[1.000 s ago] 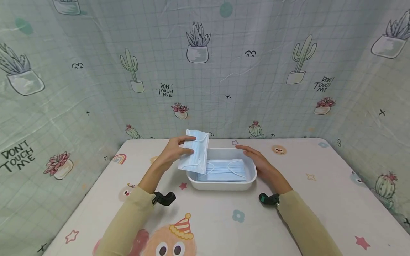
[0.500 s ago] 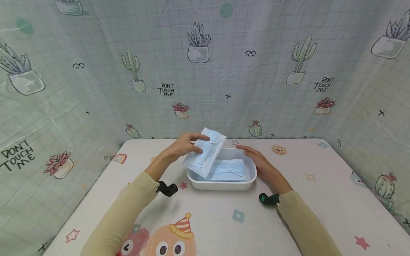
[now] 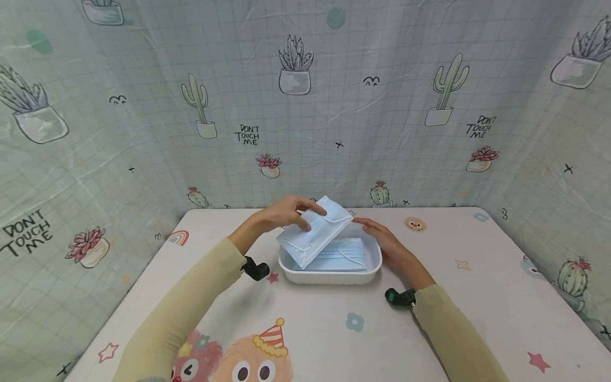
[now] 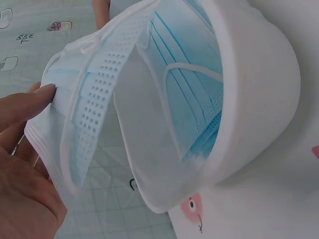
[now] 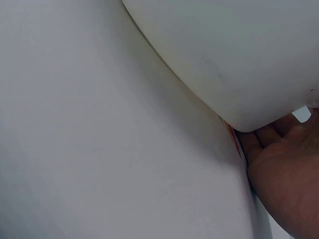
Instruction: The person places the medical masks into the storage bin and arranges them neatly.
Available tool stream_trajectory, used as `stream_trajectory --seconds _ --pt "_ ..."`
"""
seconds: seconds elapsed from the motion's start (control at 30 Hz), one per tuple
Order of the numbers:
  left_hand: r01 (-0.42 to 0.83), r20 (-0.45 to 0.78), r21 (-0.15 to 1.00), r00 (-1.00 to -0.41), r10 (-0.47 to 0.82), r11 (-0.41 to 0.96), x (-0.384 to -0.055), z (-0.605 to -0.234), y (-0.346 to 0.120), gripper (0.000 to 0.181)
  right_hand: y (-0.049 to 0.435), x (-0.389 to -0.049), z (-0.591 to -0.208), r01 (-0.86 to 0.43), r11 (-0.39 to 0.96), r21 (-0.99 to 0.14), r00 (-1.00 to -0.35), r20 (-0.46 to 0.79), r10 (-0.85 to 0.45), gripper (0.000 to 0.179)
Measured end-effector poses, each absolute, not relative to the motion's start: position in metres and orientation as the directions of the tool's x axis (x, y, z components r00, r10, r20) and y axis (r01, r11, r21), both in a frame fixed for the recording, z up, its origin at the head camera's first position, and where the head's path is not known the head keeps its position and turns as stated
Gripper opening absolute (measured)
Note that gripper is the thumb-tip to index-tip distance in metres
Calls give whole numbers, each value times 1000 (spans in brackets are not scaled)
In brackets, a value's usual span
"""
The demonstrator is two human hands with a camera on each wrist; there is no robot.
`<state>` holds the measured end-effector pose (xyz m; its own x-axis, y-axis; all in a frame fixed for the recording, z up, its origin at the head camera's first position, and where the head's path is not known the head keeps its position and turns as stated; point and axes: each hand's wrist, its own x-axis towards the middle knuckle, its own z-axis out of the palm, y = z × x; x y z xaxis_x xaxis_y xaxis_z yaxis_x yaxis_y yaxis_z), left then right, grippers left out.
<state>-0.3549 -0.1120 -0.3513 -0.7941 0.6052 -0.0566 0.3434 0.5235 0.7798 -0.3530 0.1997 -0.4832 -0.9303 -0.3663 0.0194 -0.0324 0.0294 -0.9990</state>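
Note:
My left hand pinches a light blue disposable face mask between thumb and fingers, tilted above the left part of a white plastic tub. In the left wrist view, the held mask's ear loop and dotted edge face the camera. Inside the tub lies another pleated blue mask with a white ear loop; the held one partly covers it in the head view. Against the tub's right side rests my right hand, its fingers extended along the outer wall, as the right wrist view also shows.
The white tabletop carries printed cartoon figures and stars. A patterned curtain with cactus drawings encloses the back and sides. Black wrist cameras sit on both wrists, near the front of the tub.
My left hand has moved right with the mask, bringing it from the tub's left edge to over the tub and tilting it clockwise. The right hand and the tub have stayed put.

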Motion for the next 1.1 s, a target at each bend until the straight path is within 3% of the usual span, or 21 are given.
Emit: stream_trajectory --seconds 0.6,1.1 --pt "403 -194 737 -643 741 543 -369 -338 -90 51 199 -353 -482 -5 50 -999 -936 -13 -351 48" --pt "418 -290 701 -572 767 577 -375 -336 -73 51 197 -353 -480 -6 111 -994 -948 -30 -317 49"
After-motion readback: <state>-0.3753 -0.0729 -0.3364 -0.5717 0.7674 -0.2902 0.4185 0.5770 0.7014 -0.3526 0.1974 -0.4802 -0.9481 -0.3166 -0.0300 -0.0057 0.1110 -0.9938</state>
